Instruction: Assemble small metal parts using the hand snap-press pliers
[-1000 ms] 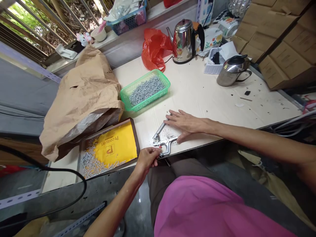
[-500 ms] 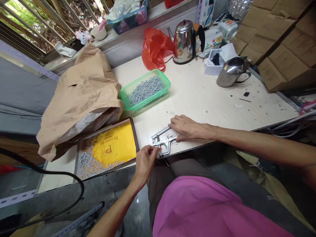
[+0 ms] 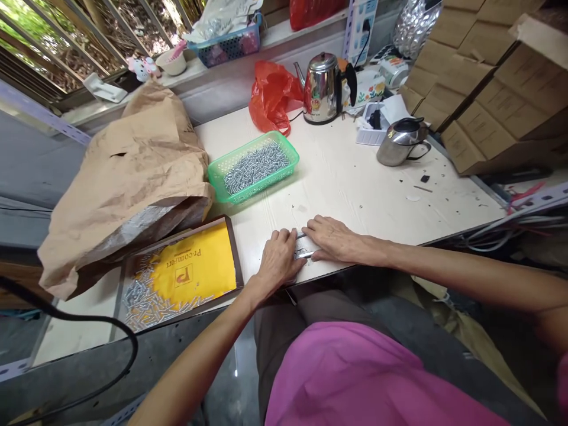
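Observation:
A silvery, spring-loaded metal hand tool with two long handles [image 3: 304, 246] lies at the table's front edge. My left hand [image 3: 279, 255] is curled over its head end and hides the spring and jaw parts. My right hand [image 3: 333, 239] grips the far ends of both handles, fingers on the upper one and thumb by the lower one. To the left of my left hand sits a brown-rimmed tray [image 3: 233, 248] lined with a yellow printed sheet [image 3: 199, 266]. Small metal pin-like pieces [image 3: 146, 302] are heaped along its left and front sides.
Behind the tool stands a green basket [image 3: 290, 168] full of similar small metal pieces. Brown paper [image 3: 128, 171] is heaped at the left. A kettle [image 3: 322, 89], a red plastic bag [image 3: 270, 97] and a steel jug [image 3: 402, 142] stand farther back. Cardboard boxes [image 3: 483, 100] fill the right.
My left hand has gone from a fingertip pinch beside the tool's head to lying over it, covering it. My right hand stays on the handles. The camera view has shifted slightly.

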{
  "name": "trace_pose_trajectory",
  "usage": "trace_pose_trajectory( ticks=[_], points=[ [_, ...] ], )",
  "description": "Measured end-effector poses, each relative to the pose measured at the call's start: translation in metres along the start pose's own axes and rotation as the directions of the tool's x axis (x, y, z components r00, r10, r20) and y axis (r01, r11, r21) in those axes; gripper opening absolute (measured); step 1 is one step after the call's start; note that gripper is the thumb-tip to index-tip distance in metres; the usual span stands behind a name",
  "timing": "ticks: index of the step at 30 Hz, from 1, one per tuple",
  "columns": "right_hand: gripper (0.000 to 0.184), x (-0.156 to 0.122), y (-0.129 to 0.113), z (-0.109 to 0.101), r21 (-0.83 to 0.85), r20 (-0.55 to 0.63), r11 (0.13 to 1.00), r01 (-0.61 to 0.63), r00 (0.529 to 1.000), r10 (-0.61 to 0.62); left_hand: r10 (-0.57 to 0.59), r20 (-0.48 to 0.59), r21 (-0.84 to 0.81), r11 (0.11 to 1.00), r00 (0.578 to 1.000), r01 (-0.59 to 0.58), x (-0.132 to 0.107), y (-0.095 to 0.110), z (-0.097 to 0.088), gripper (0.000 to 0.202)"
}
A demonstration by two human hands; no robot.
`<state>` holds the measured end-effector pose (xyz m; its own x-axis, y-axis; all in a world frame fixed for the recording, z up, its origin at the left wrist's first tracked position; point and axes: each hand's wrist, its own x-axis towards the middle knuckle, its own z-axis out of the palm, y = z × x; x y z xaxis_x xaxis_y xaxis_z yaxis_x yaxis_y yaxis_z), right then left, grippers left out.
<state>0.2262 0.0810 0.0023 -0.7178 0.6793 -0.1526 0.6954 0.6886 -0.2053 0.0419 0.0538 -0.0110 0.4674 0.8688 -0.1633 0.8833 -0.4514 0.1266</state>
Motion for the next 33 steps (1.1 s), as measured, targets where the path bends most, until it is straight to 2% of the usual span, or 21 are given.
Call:
trace_pose_trajectory(
  ticks=[4,8,12,17,21,24,26,28,33],
  points=[
    [0.029,0.005,-0.001,0.004,-0.048,-0.002,0.999,0.004,1.000,-0.004,0.012,-0.008,-0.041,0.999,1.000,-0.013,0.007,-0.004,-0.001,0.044],
    [0.015,0.012,0.005,0.013,-0.020,-0.019,0.999,0.032,0.999,-0.033,-0.031,-0.027,-0.107,0.994,0.999,0.028,0.010,-0.005,0.004,0.029],
    [0.013,0.017,0.010,0.023,0.032,-0.042,0.998,0.059,0.997,-0.058,-0.055,-0.022,-0.133,0.990,0.998,0.052,0.011,-0.004,0.005,0.019],
    [0.016,0.019,0.015,0.017,0.014,-0.063,1.000,0.022,0.998,-0.021,-0.074,-0.051,-0.090,0.994,0.996,0.069,0.011,-0.007,0.002,0.030],
    [0.037,0.020,0.029,0.004,0.090,-0.030,0.986,0.141,0.990,-0.139,-0.131,-0.158,-0.075,0.990,0.979,0.120,-0.001,0.006,0.011,0.044],
    [0.028,0.025,0.038,0.003,0.105,-0.105,0.984,0.147,0.985,-0.136,-0.072,-0.260,-0.097,0.994,0.963,0.048,-0.015,0.028,0.025,0.040],
    [0.018,0.032,0.042,0.008,0.059,-0.152,0.993,0.106,0.984,-0.096,-0.002,-0.284,-0.138,0.990,0.959,-0.039,-0.024,0.043,0.035,0.040],
    [0.011,0.043,0.047,0.013,0.016,-0.173,0.996,0.086,0.982,-0.081,0.019,-0.286,-0.202,0.976,0.958,-0.080,-0.031,0.052,0.042,0.043],
    [0.009,0.061,0.054,0.012,0.005,-0.199,0.999,0.054,0.979,-0.052,0.002,-0.289,-0.302,0.949,0.957,-0.093,-0.036,0.055,0.047,0.047]
  ],
)
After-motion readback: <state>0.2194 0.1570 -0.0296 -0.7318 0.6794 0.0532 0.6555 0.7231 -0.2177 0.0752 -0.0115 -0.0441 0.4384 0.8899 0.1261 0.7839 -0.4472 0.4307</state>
